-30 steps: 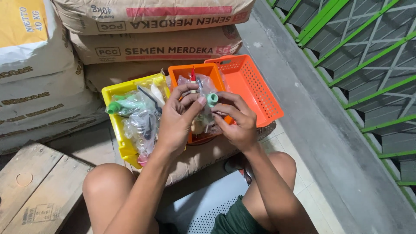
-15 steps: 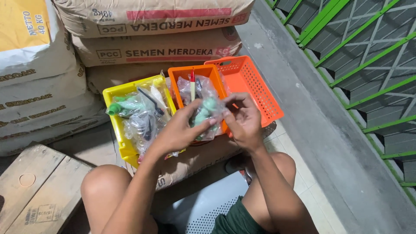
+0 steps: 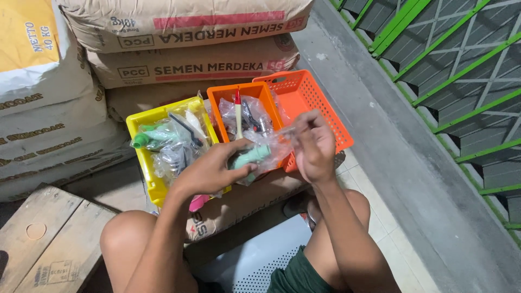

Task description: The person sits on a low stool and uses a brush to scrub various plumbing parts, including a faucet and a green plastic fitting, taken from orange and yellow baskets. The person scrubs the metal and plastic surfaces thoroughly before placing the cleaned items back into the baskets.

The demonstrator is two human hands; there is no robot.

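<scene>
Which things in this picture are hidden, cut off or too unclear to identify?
All in the head view:
- Green part: inside a clear bag held by left hand and right hand; glare and fingers hide its shape.
- Yellow bin: crumpled plastic blurs its contents.
- Orange bin: hands cover its front.
- Orange basket: the right hand hides its near side.
- Wooden crate: cut by the frame edge.

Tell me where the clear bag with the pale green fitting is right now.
In the head view, the clear bag sits centre frame, held between the left hand and right hand, just in front of the orange bin.

Dim, even light; soft shadows, slight blur.
</scene>
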